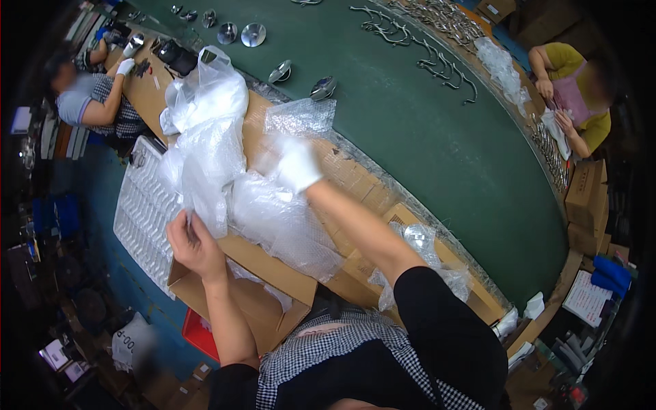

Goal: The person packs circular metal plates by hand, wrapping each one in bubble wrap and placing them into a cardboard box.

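Wrap in hand: a translucent, crinkled plastic sheet — its lower end at the fingertips, the rest against a tall pile of white, cloudy plastic wrapping on the cardboard-covered bench.
Left hand: the ungloved left hand, thumb and fingers pinched on the sheet's edge above the carton.
Right hand: the white-gloved right hand, blurred, over the far end of a loose heap of clear bubble wrap; whether it grips anything cannot be told.
Carton: an open brown cardboard box below the left hand, a red plastic container partly showing beneath.
Beside it: a white ridged plastic tray to the left.
Worktop: a dark green surface beyond the bench — round polished metal pieces and curved silvery metal bars lie across it.
Co-workers: one person in a checked apron at left; another in a yellow top at right, handling white cloth.
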`<state>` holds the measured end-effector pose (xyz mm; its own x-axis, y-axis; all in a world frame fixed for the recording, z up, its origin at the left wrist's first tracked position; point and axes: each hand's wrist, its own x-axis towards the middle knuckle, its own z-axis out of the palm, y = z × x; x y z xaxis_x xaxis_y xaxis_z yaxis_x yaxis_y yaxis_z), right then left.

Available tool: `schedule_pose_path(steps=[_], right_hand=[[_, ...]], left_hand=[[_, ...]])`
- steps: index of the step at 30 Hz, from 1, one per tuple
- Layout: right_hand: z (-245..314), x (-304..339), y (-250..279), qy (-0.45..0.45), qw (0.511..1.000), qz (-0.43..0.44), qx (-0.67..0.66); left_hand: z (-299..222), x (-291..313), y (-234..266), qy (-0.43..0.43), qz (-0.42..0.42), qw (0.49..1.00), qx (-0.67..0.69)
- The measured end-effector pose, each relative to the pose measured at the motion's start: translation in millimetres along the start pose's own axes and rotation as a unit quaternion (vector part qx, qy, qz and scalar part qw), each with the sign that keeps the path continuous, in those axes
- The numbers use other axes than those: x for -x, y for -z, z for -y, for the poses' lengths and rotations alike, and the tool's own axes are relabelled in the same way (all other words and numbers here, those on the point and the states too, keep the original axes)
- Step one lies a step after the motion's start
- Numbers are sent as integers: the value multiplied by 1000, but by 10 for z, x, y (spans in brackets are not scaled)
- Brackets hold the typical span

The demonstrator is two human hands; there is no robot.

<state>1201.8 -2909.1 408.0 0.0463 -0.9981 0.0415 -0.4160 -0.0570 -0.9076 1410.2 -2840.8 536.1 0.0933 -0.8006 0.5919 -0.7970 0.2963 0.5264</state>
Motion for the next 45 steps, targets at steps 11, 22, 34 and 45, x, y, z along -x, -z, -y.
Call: schedule_pose_path(steps=[11, 22, 34, 45], right_hand=[[-764, -643, 1213, -234, 920, -28, -314], [290, 862, 808, -129, 963, -138, -190], [-269, 1380, 934, 13, 997, -38, -69], [-191, 1482, 1201, -176, 862, 344, 329]], left_hand=[[-178, -53, -1143, 98, 188, 968, 137], [-856, 329, -1163, -72, 154, 972, 161], [-1581, 1012, -1138, -168, 384, 888, 190], [-450, 288, -2896, -141, 305, 940, -52]])
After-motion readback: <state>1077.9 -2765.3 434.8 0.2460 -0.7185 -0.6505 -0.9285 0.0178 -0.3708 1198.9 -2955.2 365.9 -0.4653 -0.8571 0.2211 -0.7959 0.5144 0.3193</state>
